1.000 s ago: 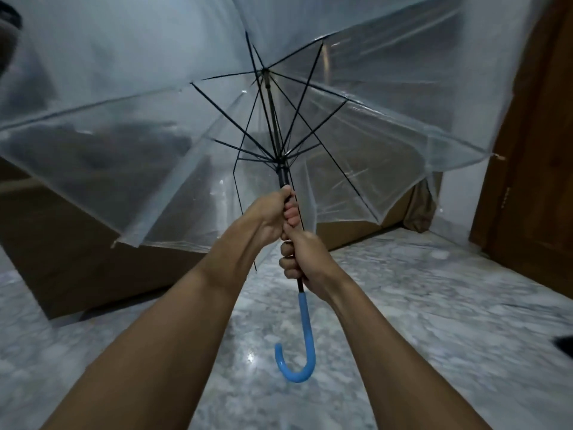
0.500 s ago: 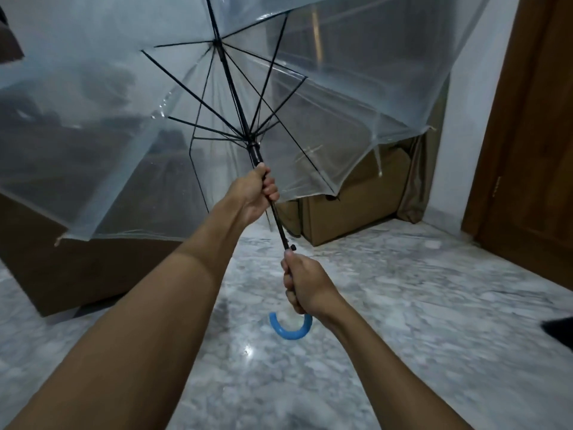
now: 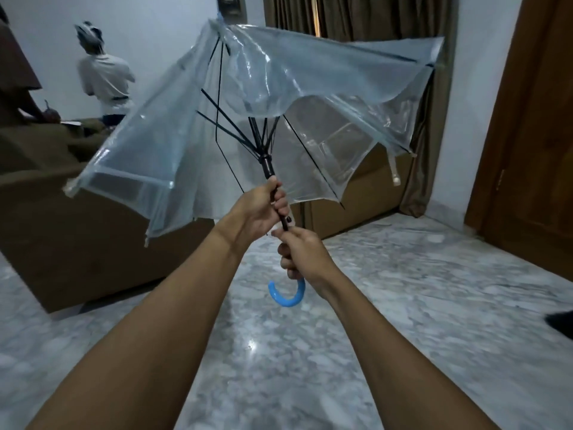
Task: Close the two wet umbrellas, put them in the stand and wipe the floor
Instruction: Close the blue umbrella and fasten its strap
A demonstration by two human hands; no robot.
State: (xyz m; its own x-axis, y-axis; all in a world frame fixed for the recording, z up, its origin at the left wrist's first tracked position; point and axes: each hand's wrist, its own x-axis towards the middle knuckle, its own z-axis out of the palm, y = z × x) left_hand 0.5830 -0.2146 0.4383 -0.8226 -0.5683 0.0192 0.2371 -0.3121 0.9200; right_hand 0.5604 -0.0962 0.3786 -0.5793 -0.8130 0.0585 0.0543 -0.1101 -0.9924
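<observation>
The umbrella (image 3: 173, 144) canopy has half-folded; left hand (image 3: 263, 209) and right hand (image 3: 302, 252) each grip its shaft.

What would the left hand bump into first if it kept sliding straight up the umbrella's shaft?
Probably the black runner just above the left hand, where the ribs meet.

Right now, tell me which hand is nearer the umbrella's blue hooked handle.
Right. The right hand grips the shaft directly above the blue handle, touching its top. The left hand grips higher up the shaft, just below the black runner.
</observation>
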